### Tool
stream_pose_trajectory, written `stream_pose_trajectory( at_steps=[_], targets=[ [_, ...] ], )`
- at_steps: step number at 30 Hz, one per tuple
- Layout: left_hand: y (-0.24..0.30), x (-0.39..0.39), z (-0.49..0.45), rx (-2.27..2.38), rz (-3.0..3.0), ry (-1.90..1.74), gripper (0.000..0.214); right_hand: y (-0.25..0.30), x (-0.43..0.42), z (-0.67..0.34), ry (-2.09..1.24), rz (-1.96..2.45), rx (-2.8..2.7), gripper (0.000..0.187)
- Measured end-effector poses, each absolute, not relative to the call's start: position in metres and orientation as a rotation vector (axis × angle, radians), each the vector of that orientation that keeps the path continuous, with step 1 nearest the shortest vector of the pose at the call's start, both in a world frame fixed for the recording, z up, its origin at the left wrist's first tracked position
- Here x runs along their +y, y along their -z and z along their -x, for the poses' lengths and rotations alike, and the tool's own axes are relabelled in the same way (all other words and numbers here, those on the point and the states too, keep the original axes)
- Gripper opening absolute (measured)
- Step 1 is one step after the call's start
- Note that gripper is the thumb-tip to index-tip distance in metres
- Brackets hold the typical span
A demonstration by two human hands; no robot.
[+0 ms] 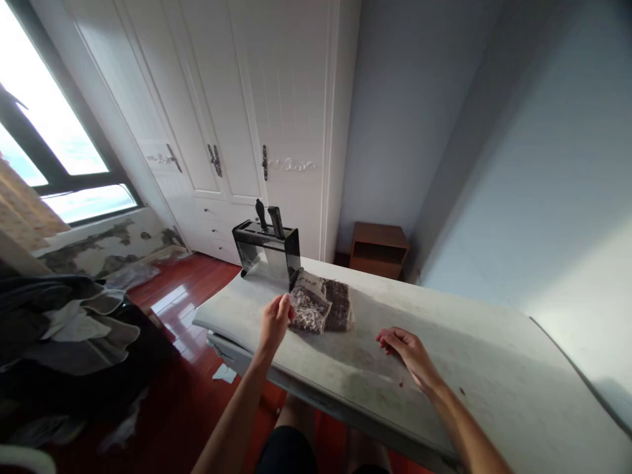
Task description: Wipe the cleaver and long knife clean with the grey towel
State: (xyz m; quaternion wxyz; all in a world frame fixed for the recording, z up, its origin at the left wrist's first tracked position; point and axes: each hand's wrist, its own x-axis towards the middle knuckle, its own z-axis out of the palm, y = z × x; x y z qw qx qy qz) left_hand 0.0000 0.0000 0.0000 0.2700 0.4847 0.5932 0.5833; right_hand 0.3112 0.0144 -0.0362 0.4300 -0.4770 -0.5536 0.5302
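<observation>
A folded brown and white knit cloth (311, 309) lies on the white tabletop (375, 362), with a grey part folded over its top. My left hand (277, 317) is at the cloth's left edge, fingers curled in and thumb on top. No object shows in it, and whether it touches the cloth I cannot tell. To the right of the cloth, my right hand (402, 345) hovers over the table, its fingers curled together with nothing visible between them. Behind the cloth stands a black-framed knife block (266, 253) with clear sides, holding two black-handled tools (276, 222).
A white wardrobe (296, 112) rises beyond the table. A small brown nightstand (379, 240) stands against the wall. Dark and grey clothes (93, 316) are heaped at the left, near the window (74, 155). White paper (225, 373) lies on the red floor.
</observation>
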Motion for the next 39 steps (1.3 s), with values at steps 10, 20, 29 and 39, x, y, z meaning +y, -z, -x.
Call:
stream_pose_trajectory(
  at_steps=[10, 20, 29, 39],
  targets=[
    [0.038, 0.024, 0.036, 1.834, -1.290, -1.302, 0.049, 0.041, 0.014, -0.304, -1.274, 1.138, -1.389, 0.050],
    [0.020, 0.028, 0.002, 1.760, -1.314, -1.286, 0.044, 0.047, 0.022, -0.304, -1.356, 1.139, -1.320, 0.051],
    [-0.003, 0.005, -0.040, 1.370, -1.071, -1.489, 0.050, 0.039, 0.050, -0.285, -1.465, 1.213, -1.191, 0.046],
    [-0.017, 0.010, -0.055, 0.903, -0.721, -1.551, 0.036, 0.027, 0.073, -0.271, -1.759, 1.129, -1.196, 0.031]
  ],
)
